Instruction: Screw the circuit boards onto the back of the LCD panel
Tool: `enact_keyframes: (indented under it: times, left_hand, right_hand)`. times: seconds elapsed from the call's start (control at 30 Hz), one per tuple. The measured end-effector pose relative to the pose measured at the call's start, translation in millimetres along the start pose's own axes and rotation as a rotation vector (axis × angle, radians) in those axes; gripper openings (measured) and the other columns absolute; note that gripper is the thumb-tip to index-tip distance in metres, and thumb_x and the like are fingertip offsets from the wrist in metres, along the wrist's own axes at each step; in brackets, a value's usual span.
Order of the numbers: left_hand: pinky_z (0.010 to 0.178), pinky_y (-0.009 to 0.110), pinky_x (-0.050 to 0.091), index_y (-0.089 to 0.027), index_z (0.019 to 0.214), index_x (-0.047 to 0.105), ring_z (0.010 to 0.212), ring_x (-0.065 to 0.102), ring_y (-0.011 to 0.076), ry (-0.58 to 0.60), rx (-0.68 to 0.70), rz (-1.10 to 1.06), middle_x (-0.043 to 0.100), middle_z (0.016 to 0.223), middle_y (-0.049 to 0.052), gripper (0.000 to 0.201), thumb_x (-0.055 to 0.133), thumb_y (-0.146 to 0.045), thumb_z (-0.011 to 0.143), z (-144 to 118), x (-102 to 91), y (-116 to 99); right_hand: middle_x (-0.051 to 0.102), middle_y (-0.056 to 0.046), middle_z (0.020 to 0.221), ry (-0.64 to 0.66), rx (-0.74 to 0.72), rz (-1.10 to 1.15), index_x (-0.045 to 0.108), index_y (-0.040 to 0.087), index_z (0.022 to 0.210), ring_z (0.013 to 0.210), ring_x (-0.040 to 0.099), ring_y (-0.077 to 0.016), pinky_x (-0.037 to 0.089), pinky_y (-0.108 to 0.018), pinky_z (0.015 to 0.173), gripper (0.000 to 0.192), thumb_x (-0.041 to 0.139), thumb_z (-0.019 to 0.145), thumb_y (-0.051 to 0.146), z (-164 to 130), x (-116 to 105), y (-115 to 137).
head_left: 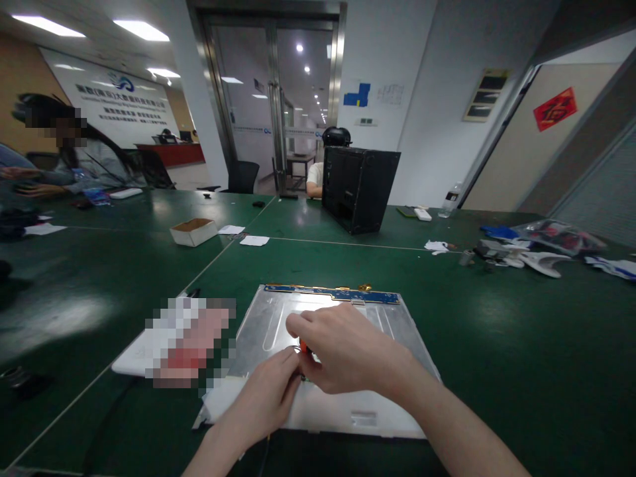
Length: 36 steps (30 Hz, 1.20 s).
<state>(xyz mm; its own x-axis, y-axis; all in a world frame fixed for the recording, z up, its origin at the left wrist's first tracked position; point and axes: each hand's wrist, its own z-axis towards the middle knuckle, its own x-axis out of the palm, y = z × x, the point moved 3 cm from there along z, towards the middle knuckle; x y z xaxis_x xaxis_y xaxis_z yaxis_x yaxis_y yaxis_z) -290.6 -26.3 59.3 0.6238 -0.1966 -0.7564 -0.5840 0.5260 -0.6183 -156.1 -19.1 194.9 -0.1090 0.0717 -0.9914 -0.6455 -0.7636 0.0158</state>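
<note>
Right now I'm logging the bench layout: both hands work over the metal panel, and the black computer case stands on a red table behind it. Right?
Not quite. The head view shows the black computer case on a green table, not red. Both hands, left hand and right hand, are over the metal panel.

— Where are our hands?
— Both forearms reach in from below. Our right hand [348, 348] arches over, fingers [298, 324] curled downward. Our left hand [271, 387] sits just under it, fingertips touching the right.
— Open or closed?
— Both are pinched together; what they hold we cannot tell.
</note>
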Motion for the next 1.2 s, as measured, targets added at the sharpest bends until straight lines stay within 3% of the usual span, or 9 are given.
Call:
enact_keyframes:
  times: [0.27,0.5,0.73,0.97,1.2]
  left_hand:
    - [0.073,0.030,0.044,-0.020,0.097,0.054,0.086,0.059,0.0196,0.031,-0.027,0.019,0.062,0.093,0.005,0.019,0.041,-0.012,0.087,0.4,-3.0,-2.6]
    - [0.074,0.030,0.046,-0.019,0.091,0.054,0.088,0.058,0.0194,0.024,-0.010,0.021,0.061,0.097,0.006,0.018,0.042,-0.009,0.083,1.2,-3.2,-5.1]
    - [0.076,0.032,0.047,-0.019,0.096,0.058,0.090,0.060,0.0214,0.044,-0.040,0.033,0.063,0.098,0.007,0.020,0.042,-0.013,0.086,0.9,-6.3,-8.2]
    - [0.075,0.029,0.047,-0.020,0.095,0.056,0.089,0.059,0.0199,0.032,-0.004,0.046,0.062,0.098,0.005,0.019,0.045,-0.010,0.082,1.6,-4.2,-5.7]
    - [0.076,0.031,0.045,-0.020,0.094,0.056,0.088,0.060,0.0204,0.047,-0.015,0.057,0.063,0.095,0.005,0.016,0.043,-0.013,0.087,0.6,-2.3,-4.0]
  right_hand:
    - [0.063,-0.001,0.070,0.007,0.005,0.015,0.053,0.020,0.088,0.059,0.052,-0.0133,0.019,-0.028,0.050,0.022,0.046,0.088,0.041,0.3,3.5,-4.1]
    - [0.063,-0.002,0.078,-0.025,0.008,0.019,0.050,0.018,0.093,0.060,0.052,-0.0133,0.019,-0.028,0.048,0.016,0.049,0.079,0.025,-0.8,-0.2,-1.2]
    - [0.063,0.000,0.072,-0.003,-0.005,-0.003,0.052,0.020,0.088,0.060,0.055,-0.0144,0.020,-0.028,0.048,0.020,0.046,0.088,0.040,1.1,2.4,-3.5]
    - [0.063,-0.002,0.078,-0.028,0.000,-0.007,0.050,0.018,0.094,0.060,0.052,-0.0133,0.020,-0.028,0.048,0.015,0.047,0.081,0.025,-0.7,1.1,-0.3]
    - [0.063,-0.001,0.072,0.015,0.012,0.013,0.052,0.020,0.090,0.060,0.054,-0.0132,0.020,-0.027,0.050,0.019,0.047,0.088,0.038,-0.3,0.9,-2.7]
